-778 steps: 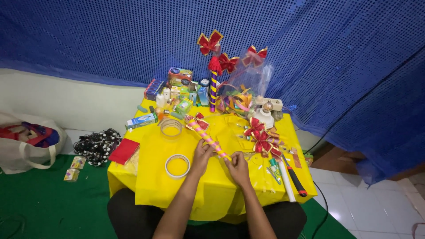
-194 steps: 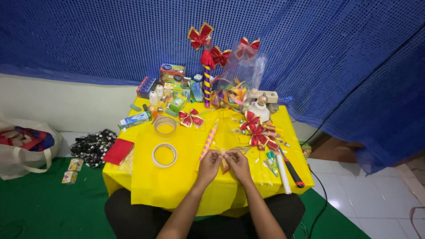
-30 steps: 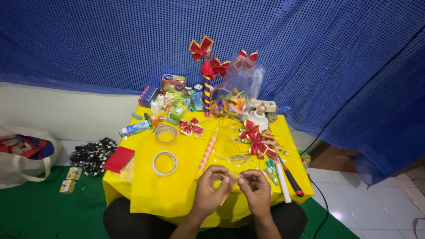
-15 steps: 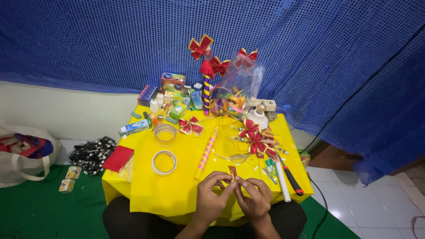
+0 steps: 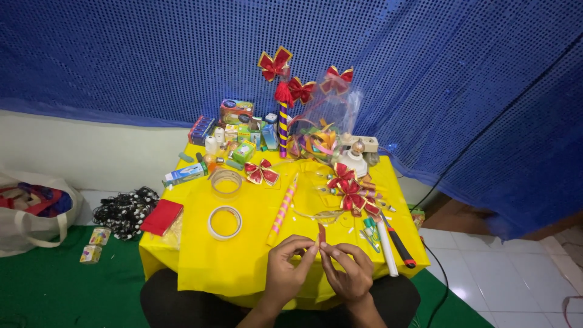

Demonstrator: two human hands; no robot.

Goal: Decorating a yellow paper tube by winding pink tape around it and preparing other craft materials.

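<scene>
My left hand (image 5: 289,267) and my right hand (image 5: 347,274) meet over the front edge of the yellow-covered table (image 5: 200,255). Between their fingertips they pinch a small red ribbon piece (image 5: 321,233), which stands upright. A pink and yellow wrapped stick (image 5: 282,209) lies just beyond my left hand. A loose curl of gold ribbon (image 5: 319,214) lies behind the held piece.
Two tape rolls (image 5: 225,223) lie on the left of the table. Red bows (image 5: 352,193), a white tube (image 5: 387,247) and a red-handled tool (image 5: 399,246) lie at the right. Boxes and a striped pole with bows (image 5: 282,129) stand at the back. A tote bag (image 5: 33,209) sits on the floor.
Both hands have drawn slightly nearer to me and closer together. The red ribbon piece now stands upright between the fingertips.
</scene>
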